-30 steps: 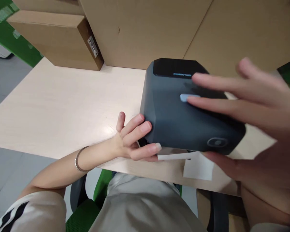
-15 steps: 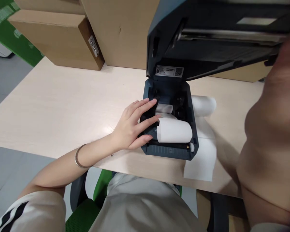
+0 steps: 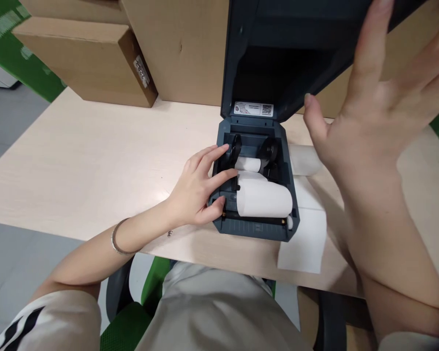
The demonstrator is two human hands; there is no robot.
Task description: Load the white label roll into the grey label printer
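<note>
A dark blue label printer (image 3: 258, 233) stands on the table with its lid (image 3: 274, 29) raised. Inside, a small white paper roll (image 3: 249, 164) sits between two black holders, and its paper strip (image 3: 265, 199) curls over towards the front roller (image 3: 254, 218). My left hand (image 3: 201, 187) rests on the printer's left rim, fingers spread, the tips reaching over the inside. Up at the right, my right hand (image 3: 376, 107) is spread wide beside the lid. Its index finger overlaps the lid in view; whether it touches, I cannot tell.
To the printer's right lie another white roll (image 3: 304, 160) and a loose paper sheet (image 3: 302, 243) on the table (image 3: 95, 170). Cardboard boxes (image 3: 84, 63) line the back. A green chair (image 3: 126, 324) is below the front edge.
The lid has swung further back, so the inside is better lit. My right hand has moved left and its fingers now show spread. My left hand has shifted only slightly.
</note>
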